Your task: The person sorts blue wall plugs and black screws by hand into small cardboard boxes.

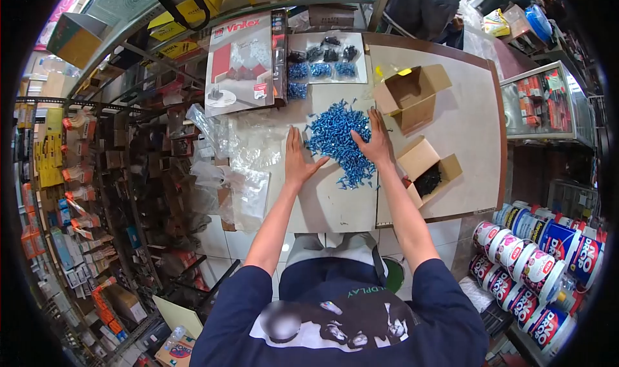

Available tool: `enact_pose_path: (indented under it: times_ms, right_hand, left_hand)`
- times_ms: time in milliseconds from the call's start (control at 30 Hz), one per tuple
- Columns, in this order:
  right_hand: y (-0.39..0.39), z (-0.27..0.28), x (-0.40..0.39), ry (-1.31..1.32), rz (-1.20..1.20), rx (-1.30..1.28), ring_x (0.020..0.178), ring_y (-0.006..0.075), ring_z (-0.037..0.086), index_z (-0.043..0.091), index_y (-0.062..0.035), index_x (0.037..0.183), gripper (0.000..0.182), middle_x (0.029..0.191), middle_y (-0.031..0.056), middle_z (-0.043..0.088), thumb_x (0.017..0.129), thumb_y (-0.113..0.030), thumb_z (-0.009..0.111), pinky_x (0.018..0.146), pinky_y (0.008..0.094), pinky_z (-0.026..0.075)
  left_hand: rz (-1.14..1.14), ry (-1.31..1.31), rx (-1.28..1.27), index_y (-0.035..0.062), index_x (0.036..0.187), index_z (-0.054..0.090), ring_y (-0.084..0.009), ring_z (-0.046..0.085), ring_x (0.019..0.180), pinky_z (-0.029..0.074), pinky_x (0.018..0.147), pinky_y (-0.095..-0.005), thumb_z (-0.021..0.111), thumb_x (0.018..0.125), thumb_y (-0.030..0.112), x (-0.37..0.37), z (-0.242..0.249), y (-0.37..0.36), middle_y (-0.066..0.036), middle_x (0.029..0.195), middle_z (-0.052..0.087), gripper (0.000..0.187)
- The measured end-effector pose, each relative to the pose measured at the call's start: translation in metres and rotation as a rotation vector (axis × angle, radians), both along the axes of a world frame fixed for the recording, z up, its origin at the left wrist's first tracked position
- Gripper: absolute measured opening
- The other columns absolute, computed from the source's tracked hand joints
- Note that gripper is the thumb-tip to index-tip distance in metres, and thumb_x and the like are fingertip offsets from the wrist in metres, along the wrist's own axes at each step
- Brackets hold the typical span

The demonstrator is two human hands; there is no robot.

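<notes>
A heap of small, shiny blue screw-like pieces lies on the pale tabletop. My left hand stands at the heap's left side, fingers stretched forward and thumb spread toward the pieces. At the right edge of the heap is my right hand, its fingers extended and its thumb over the blue pieces. Neither hand grips anything. Behind the heap, a white tray carries small clear packs of blue pieces and black pieces.
Right of my hands are an open cardboard box and a second box with black pieces inside. Clear plastic bags lie on the left. A Vinilex box stands behind them. Shelves flank the left; paint buckets are stacked at right.
</notes>
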State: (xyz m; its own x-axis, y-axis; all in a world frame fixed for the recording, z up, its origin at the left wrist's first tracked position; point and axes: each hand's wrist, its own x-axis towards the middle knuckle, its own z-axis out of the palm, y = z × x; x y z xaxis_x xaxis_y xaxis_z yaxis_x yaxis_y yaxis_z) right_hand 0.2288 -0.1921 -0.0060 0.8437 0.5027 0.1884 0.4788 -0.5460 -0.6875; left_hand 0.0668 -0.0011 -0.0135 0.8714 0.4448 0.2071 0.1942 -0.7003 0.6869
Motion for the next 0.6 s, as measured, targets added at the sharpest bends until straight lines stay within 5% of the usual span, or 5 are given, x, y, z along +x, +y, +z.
enact_pose_path:
  times_ms: [333,600]
  right_hand:
    - [0.027,-0.010,0.029,-0.079,0.085,-0.022,0.129,0.0370,0.042,0.042,-0.0011,0.136,0.073,0.135,0.0219,0.048,0.081,-0.042,0.068,0.109,0.0449,0.031]
    - [0.050,-0.010,0.017,-0.096,0.200,-0.030,0.132,0.0310,0.040,0.044,-0.0020,0.136,0.071,0.138,0.0179,0.047,0.083,-0.046,0.062,0.112,0.0438,0.026]
  left_hand:
    - [-0.205,-0.008,0.006,-0.0023,0.144,0.025,-0.0378,0.033,0.135,0.027,0.112,-0.0453,0.075,0.059,0.067,0.065,-0.001,0.022,-0.024,0.147,0.031,0.120]
    - [-0.351,-0.046,0.042,-0.0007,0.142,0.032,-0.0339,0.037,0.133,0.024,0.114,-0.0470,0.062,0.073,0.066,0.077,0.000,0.015,-0.020,0.145,0.037,0.100]
